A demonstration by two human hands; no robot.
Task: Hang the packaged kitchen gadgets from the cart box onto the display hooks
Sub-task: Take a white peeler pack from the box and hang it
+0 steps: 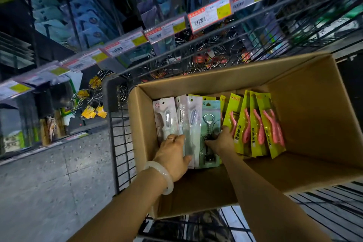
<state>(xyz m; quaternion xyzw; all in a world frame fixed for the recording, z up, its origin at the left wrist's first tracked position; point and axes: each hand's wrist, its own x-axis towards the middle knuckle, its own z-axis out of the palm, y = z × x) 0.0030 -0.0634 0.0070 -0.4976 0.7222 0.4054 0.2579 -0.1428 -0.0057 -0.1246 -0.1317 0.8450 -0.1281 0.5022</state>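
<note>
Both hands are down inside the box (pixel 306 104), which sits in the cart (pixel 115 143) at the centre right of the frame. The packs stand in a row along the box's far-left wall, their long axes running from the hanging holes at the top of the frame down toward the person.

The left hand (pixel 174 155) lies over the lower end of the white packs (pixel 176 116), at the left of the row. Its fingers reach across the pack faces and the thumb sits against the near edge of one pack; it appears to be pinching that pack, though how firmly I cannot tell.

The right hand (pixel 222 141) rests just right of it, on the corkscrew pack (pixel 209 129). Its fingers curl over the lower middle of the card, so it looks like a grasp on that pack. The yellow packs (pixel 255 124) with pink tools touch the outer side of this hand and fan away to the right.

What matters for the next move: each hand holds its pack low, so the hanging hole is at the far end from the grip, pointing toward the shelves (pixel 137 39) at the upper part of the frame. Lifting would likely carry the hole end first to a hook. The right hand is nearer the corkscrew pack, the left nearer the white ones.
</note>
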